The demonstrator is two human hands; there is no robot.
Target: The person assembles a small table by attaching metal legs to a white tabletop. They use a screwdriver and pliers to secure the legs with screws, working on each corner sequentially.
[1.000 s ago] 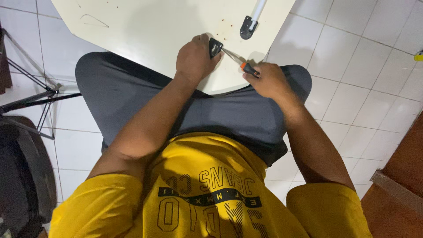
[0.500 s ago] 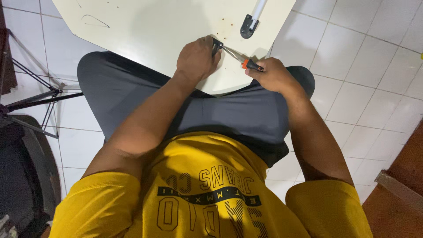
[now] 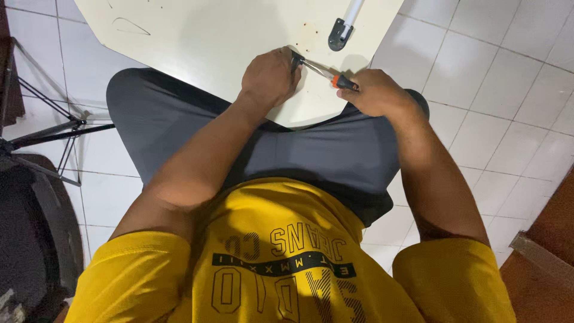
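I see a yellow short-sleeved T-shirt [image 3: 281, 263] with dark block lettering and a dark band printed across the chest, dark grey trousers [image 3: 323, 149] over both thighs, forearms bare, no watch or rings visible.

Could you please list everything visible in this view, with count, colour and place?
board: one, cream, resting across the lap, with small holes near its right end
bracket with tube: one, dark grey with a white tube, on the board, top right
screwdriver: one, metal shaft with orange and black handle, between the hands
small dark fitting: one, at the left fingertips
stand: one, black, floor at left
floor tiles: white
left hand: pressing the fitting
right hand: gripping the screwdriver
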